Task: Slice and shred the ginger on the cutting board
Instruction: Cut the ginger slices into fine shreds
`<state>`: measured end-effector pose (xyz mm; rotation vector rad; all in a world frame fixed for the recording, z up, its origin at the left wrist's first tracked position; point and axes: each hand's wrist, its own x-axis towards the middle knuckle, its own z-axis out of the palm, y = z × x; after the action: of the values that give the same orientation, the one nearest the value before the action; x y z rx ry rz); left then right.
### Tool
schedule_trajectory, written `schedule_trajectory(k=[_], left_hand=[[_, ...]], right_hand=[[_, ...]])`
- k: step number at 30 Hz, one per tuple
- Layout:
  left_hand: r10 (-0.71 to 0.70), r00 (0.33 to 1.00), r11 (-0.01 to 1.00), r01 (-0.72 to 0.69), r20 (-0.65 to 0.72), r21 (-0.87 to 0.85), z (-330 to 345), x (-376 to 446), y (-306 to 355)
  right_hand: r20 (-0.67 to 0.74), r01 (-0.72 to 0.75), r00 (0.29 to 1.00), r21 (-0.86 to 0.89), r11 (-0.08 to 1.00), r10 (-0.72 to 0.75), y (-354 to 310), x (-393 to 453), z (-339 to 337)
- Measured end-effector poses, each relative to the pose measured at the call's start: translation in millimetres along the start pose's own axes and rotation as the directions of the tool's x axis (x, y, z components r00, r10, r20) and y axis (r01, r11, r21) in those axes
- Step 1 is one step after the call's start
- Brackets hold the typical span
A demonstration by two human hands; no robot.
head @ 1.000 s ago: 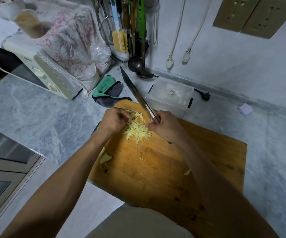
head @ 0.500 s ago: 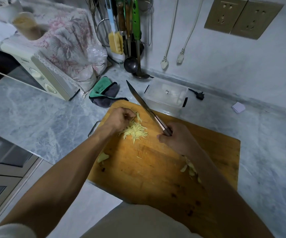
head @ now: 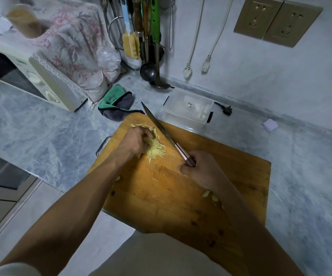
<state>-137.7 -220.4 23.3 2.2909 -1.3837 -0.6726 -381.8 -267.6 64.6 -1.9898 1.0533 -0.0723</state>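
Delta vs a second ago: my right hand [head: 201,169] pulled the knife [head: 162,129] back and right, off the pile; blade now lies diagonal just beside the shredded ginger [head: 154,149], tip out past the far board edge. Right grip clenched on the knife handle. My left hand [head: 135,143] moved in over the pile, fingers curled into the shreds, bunching them; that grip is grasping ginger strands.

Read: looks like a regroup between cutting passes. Most of the ginger is already fine strips, sitting at the far-left corner of the cutting board [head: 240,176]. A few uncut bits [head: 211,196] lie near my right wrist, so likely not done.

Edges and room:
- Pile is near the far-left board edge; some strands [head: 138,125] almost at the rim. Push left and they spill onto the counter [head: 41,136].
- Knife tip is near the clear plastic box [head: 187,110] and the green cloth [head: 115,102]; little swing room forward.
- Board centre and right half are open; better to drag the pile there before chopping.
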Motion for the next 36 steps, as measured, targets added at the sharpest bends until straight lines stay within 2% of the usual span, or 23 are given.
schedule_trajectory(k=[3, 6, 8, 10, 14, 21, 24, 28, 32, 36], left_hand=[[-0.036, 0.999, 0.999, 0.036, -0.022, -0.006, 5, -6, 2], [-0.015, 0.993, 0.999, 0.010, -0.120, -0.039, 3, -18, 11], [-0.033, 0.979, 0.992, 0.008, -0.199, -0.125, 5, -30, 9], [-0.097, 0.963, 0.964, 0.029, -0.250, -0.263, 9, -49, 3], [-0.238, 0.928, 0.878, 0.079, -0.286, -0.472, 22, -90, -16], [-0.356, 0.878, 0.842, 0.154, -0.319, -0.517, 38, -144, -54], [-0.417, 0.829, 0.849, 0.209, -0.372, -0.486, 40, -159, -75], [-0.464, 0.798, 0.850, 0.279, -0.385, -0.446, 39, -176, -93], [-0.419, 0.843, 0.877, 0.281, -0.336, -0.389, 37, -178, -98], [-0.330, 0.892, 0.939, 0.276, -0.309, -0.206, 36, -167, -93]], right_hand=[[0.005, 0.025, 1.000, -0.006, 1.000, -0.025, 4, -2, 1], [-0.008, 0.057, 0.998, 0.002, 0.998, -0.057, 5, -5, 4], [-0.001, 0.072, 0.997, 0.058, 0.996, -0.072, 4, -9, 5], [0.038, 0.072, 0.996, 0.187, 0.980, -0.081, 2, -15, 4], [0.105, -0.001, 0.994, 0.358, 0.934, -0.039, 0, -21, 11], [0.093, -0.012, 0.995, 0.368, 0.930, -0.024, -15, -24, 33], [0.111, 0.018, 0.992, 0.324, 0.946, -0.057, -15, -29, 40], [0.139, 0.129, 0.981, 0.069, 0.989, -0.138, -14, -31, 49], [0.082, 0.216, 0.974, -0.090, 0.972, -0.209, -11, -29, 62], [0.099, 0.202, 0.976, -0.104, 0.974, -0.192, -4, -27, 74]])
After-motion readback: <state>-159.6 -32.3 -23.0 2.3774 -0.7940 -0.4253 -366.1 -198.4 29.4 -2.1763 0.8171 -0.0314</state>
